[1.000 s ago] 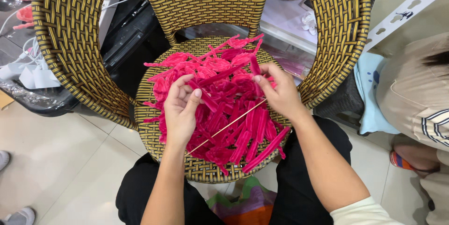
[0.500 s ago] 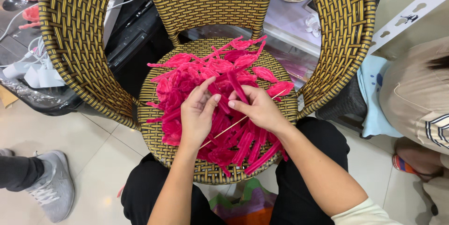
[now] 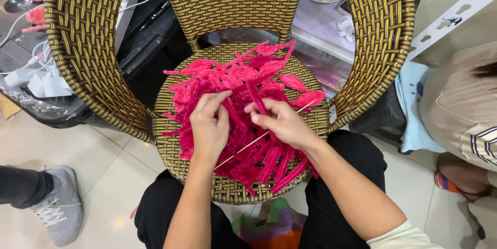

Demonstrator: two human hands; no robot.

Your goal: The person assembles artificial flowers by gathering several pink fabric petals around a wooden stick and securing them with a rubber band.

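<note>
Two hands are sunk in a heap of pink fuzzy strips (image 3: 243, 109) piled on the seat of a woven chair (image 3: 217, 197). One strip is pinched by the right hand (image 3: 282, 122); the left hand (image 3: 209, 125) is curled into the heap, its grip hidden. A thin wooden stick (image 3: 253, 143) lies beneath them. A single strip is best teased loose slowly, the heap being pressed down. Since half a second ago the hands are drawn closer together, and a grey shoe (image 3: 59, 205) is shifted leftwards.
</note>
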